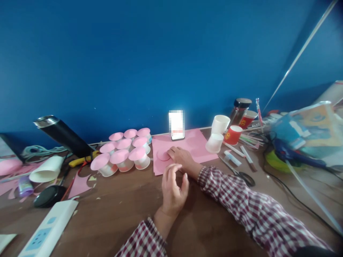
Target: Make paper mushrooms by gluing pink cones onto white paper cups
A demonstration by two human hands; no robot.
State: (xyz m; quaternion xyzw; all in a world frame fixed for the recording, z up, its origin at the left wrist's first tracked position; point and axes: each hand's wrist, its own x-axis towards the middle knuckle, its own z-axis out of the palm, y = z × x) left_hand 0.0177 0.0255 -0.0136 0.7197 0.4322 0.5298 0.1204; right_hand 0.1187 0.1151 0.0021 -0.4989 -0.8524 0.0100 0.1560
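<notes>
Pink paper sheets lie on the brown table, with a pink paper circle on top near their left side. My right hand rests on the sheets, its fingertips at the circle's right edge; whether it grips anything there is hidden. Just in front of the sheets, my left hand is raised with the palm up, thumb and fingers apart and nothing between them. To the left stand several small cups topped with pink discs in rows. A lit phone stands upright behind the sheets.
White cups, a red cup, scissors and a glue tube are at the right. Leftward are a black bottle, a yellow-handled tool, a computer mouse and a power strip. A blue wall rises behind.
</notes>
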